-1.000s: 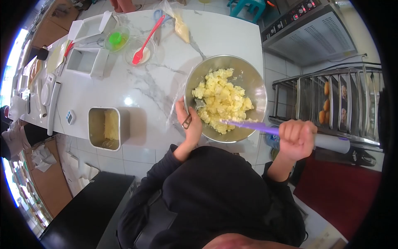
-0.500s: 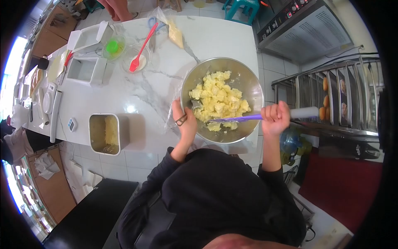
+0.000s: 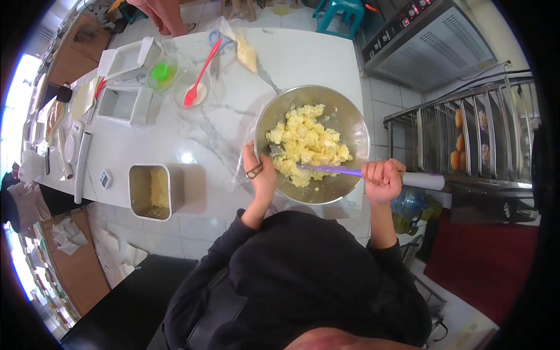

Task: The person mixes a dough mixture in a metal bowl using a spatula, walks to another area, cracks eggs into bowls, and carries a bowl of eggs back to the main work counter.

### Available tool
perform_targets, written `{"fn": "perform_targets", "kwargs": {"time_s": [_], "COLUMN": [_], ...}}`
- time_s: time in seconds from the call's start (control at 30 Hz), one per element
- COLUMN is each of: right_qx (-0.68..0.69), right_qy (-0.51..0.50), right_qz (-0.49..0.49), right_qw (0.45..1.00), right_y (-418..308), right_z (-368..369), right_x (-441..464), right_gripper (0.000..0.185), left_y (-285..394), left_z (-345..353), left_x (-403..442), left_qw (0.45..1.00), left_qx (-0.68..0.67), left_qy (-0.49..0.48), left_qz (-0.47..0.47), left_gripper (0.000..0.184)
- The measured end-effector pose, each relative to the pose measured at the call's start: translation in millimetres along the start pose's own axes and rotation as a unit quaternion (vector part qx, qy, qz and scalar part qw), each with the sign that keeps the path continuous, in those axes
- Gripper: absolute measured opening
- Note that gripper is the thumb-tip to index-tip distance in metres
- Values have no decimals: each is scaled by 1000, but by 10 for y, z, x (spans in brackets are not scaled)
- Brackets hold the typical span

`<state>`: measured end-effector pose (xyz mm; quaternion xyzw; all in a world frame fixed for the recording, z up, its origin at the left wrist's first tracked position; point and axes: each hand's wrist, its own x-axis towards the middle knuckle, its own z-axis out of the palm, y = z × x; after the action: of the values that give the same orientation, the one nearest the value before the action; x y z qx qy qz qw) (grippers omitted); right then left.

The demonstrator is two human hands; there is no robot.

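Note:
A wide steel mixing bowl (image 3: 350, 123) holds a lumpy, pale yellow mixture (image 3: 309, 137). At the bowl's left side, my left hand (image 3: 262, 177) is closed on the rim, with a ring-like metal piece showing at its fingers. My right hand (image 3: 382, 179) makes a fist round the handle of a purple spatula (image 3: 341, 170), whose pale grip end sticks out to the right past the bowl. The spatula's tip is sunk in the near part of the mixture, so its blade is mostly hidden. Clear plastic (image 3: 240, 166) lies under the bowl's left edge.
Left on the table stands a metal tin (image 3: 139, 189) with yellow residue, near a small timer (image 3: 105, 179). Farther back are a red spatula (image 3: 190, 97), two pale loaf-shaped boxes (image 3: 119, 104), and a filled piping bag (image 3: 247, 56). A tray rack (image 3: 466, 134) and oven (image 3: 437, 49) stand right.
My right hand has shifted slightly left and toward my body, swinging the spatula's grip end nearer to me. My left hand keeps its place on the rim.

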<state>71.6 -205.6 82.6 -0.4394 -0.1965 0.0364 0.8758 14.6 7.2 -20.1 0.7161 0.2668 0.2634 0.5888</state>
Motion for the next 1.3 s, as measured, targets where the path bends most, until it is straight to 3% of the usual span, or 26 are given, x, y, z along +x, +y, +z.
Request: {"fn": "perform_targets", "kwargs": {"time_s": [0.07,0.17,0.27,0.33,0.37,0.43,0.53,0.57,0.6,0.67,0.87,0.97,1.07,1.3], "right_qx": [-47,32,-58,-228,-181,-267,-285,-180,-66,28,-146,-176,-246,-393], "right_qy": [-41,-55,-115,-79,-150,-153,-125,57,236,152,-26,-68,-103,-199], "right_qz": [-5,-53,-86,-162,-145,-182,-200,-169,-132,-16,-121,-129,-73,-181], "right_qw": [998,997,988,957,961,934,929,967,961,988,982,974,961,879], "right_y": [-95,-415,-389,121,301,443,645,762,844,388,105,-49,-129,659], "right_z": [165,374,401,202,87,250,125,-3,-141,-292,438,612,771,604], "right_x": [103,256,350,105,-19,-203,-183,-166,-71,479,264,171,54,-159], "right_gripper": [31,31,32,26,20,23,26,28,30,33,34,36,35,29], "left_y": [57,220,197,159,172,214,159,148,141,137,227,207,260,193], "left_z": [21,-2,-4,-8,-11,-4,13,3,-7,-35,-42,-30,-8,40], "left_x": [-5,-13,4,-4,3,10,-11,-21,-2,-25,-16,-61,-46,-63], "left_qw": [1000,1000,999,999,999,999,999,1000,1000,1000,1000,1000,1000,1000], "left_qx": [5,16,33,39,39,39,40,27,15,8,15,20,23,19], "left_qy": [2,-2,-9,-10,-9,-9,4,-7,-16,-20,-11,-8,-2,-3], "left_qz": [5,3,-2,6,9,14,15,8,4,-5,-12,-11,-20,-22], "left_gripper": [33,33,34,35,35,35,36,36,36,35,35,35,37,38]}}
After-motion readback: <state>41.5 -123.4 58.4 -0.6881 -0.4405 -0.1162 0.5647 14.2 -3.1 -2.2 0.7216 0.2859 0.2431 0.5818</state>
